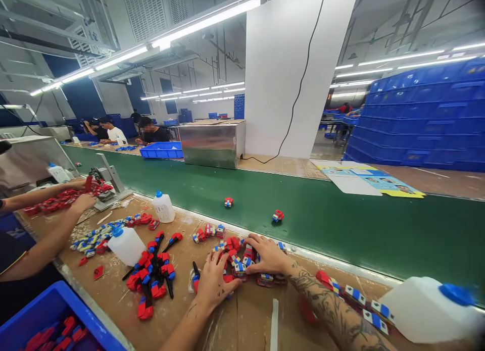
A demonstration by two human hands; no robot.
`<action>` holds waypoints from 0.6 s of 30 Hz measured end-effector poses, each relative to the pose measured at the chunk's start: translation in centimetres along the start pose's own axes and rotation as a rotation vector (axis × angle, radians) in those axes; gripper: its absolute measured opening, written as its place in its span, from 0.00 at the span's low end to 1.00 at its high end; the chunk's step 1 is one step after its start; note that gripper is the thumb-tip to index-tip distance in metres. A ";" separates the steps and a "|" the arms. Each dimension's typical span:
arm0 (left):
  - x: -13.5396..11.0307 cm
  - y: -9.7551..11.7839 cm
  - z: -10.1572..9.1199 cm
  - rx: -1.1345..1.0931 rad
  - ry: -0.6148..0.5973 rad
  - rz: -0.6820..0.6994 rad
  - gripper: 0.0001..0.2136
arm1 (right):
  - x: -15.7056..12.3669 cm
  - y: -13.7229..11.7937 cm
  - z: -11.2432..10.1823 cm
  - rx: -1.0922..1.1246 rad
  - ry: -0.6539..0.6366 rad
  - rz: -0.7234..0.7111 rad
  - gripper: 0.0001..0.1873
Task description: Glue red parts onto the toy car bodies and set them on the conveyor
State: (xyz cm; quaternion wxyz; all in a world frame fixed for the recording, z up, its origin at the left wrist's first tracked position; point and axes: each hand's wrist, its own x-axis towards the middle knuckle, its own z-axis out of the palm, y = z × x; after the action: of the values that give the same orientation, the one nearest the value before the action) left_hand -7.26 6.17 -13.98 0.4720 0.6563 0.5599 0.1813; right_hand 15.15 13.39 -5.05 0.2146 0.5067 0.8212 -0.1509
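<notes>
My left hand [216, 281] curves around the near left side of a cluster of small red, white and blue toy vehicles [239, 268]. From the far right, my right hand [267, 256] bends over the same cluster, its thumb and fingers on either side of some pieces. The toys lie on the brown tabletop, partly hidden by my fingers. More toys [265, 279] sit just below my right palm. Left of my left hand is a black-handled tool [196, 275], partly covered. A small group of similar toys [209, 232] lies beyond my hands.
Black-handled tools with red and blue pieces [151, 278] lie left, near white bottles [127, 246]. Toys in rows [356, 294] and a large jug [428, 310] stand right. A green conveyor [250, 189] carries two toys. A co-worker's hands [84, 202] work at a press [109, 182].
</notes>
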 end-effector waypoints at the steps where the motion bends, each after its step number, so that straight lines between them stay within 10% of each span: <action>1: -0.2 0.7 0.4 -0.009 -0.006 0.013 0.35 | -0.8 0.3 -0.2 0.001 -0.004 0.011 0.53; 11: -0.6 5.9 3.2 -0.055 -0.052 0.178 0.29 | -7.3 1.2 -1.0 -0.011 -0.034 0.192 0.52; 15: -0.7 5.1 2.4 -0.060 -0.075 0.153 0.33 | -7.0 2.1 -2.1 -0.050 -0.053 0.143 0.51; 18: -1.2 2.8 1.4 -0.070 -0.087 0.119 0.36 | -5.1 4.5 -4.0 -0.112 0.039 0.217 0.31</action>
State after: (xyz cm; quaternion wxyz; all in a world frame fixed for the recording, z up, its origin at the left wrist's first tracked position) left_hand -4.94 4.73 -11.99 0.5068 0.6789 0.4922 0.2000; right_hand 20.37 13.28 0.85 0.2416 0.5827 0.7727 -0.0707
